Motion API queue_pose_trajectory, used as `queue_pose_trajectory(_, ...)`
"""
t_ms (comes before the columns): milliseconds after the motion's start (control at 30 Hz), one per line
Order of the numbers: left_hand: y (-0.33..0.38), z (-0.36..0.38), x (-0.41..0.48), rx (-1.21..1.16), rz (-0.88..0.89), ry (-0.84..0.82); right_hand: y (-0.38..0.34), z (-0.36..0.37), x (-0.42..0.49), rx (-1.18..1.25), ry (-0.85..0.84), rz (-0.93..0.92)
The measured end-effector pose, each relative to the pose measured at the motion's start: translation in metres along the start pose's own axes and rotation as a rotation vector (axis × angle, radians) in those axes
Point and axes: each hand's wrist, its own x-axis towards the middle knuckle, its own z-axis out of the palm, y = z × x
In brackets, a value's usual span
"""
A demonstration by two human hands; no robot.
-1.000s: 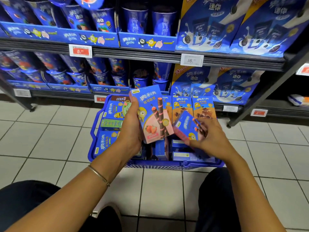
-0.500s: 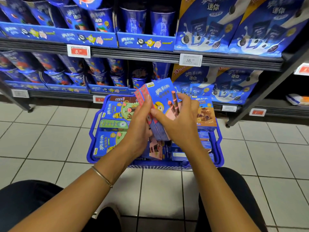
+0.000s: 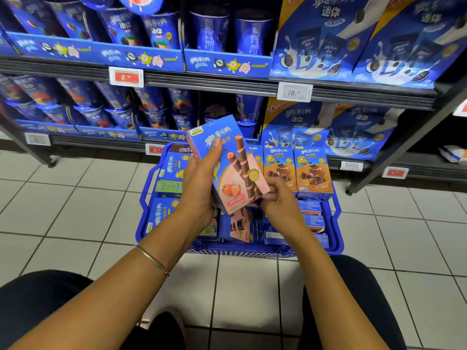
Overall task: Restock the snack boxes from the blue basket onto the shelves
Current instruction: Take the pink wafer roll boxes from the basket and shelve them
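While it is above the blue basket [image 3: 337, 223], strawberry wafer-roll box [image 3: 227, 162]: tilted, front side to the camera.
Left hand [image 3: 199, 183]: grips the box at its left edge, thumb lying on the front, fingers behind.
Right hand [image 3: 280, 205]: fingers curled, pinching the lower right corner of the box.
Basket: on the tiled floor [image 3: 63, 210] before the shelves [image 3: 214, 84], more snack boxes [image 3: 165, 215] inside; two chocolate boxes [image 3: 313, 173] upright at its back.

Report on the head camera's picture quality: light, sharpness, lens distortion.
Head view: even light, no strong glare; strawberry box in the left hand prints sharp; right hand fingers slightly smeared; wide lens splays the shelf upright outward; top-left cups look soft.
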Motion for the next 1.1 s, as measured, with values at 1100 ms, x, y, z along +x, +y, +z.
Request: queue_pose_trajectory(1100,0.017,-0.025,0.025,-0.096,-0.202,-0.001,-0.029,0.002,-0.023,0.310,0.482,-0.588)
